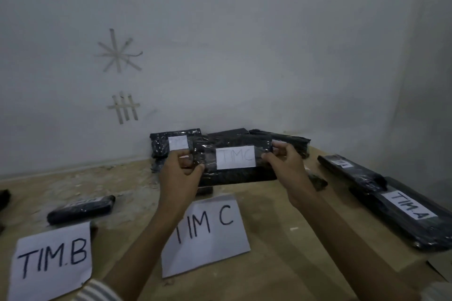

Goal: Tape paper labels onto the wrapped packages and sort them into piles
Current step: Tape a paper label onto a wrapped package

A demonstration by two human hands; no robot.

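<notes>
I hold a black wrapped package [234, 176] with a white "TIM C" label [236, 157] above the table, near the back wall. My left hand [179, 173] grips its left end and my right hand [285, 166] grips its right end. Behind it more black packages [161, 146] are piled against the wall, one with a white label [178, 142]. A big "TIM C" paper sign [205, 232] lies on the table below my hands.
A "TIM B" sign [52, 259] lies front left with one small labelled package [80, 209] behind it. Right, a pile of long black packages [381, 193] carries a "TIM A" label [408, 205]. Tape strips [124, 107] stick to the wall. The wooden table [281, 239] ends front right.
</notes>
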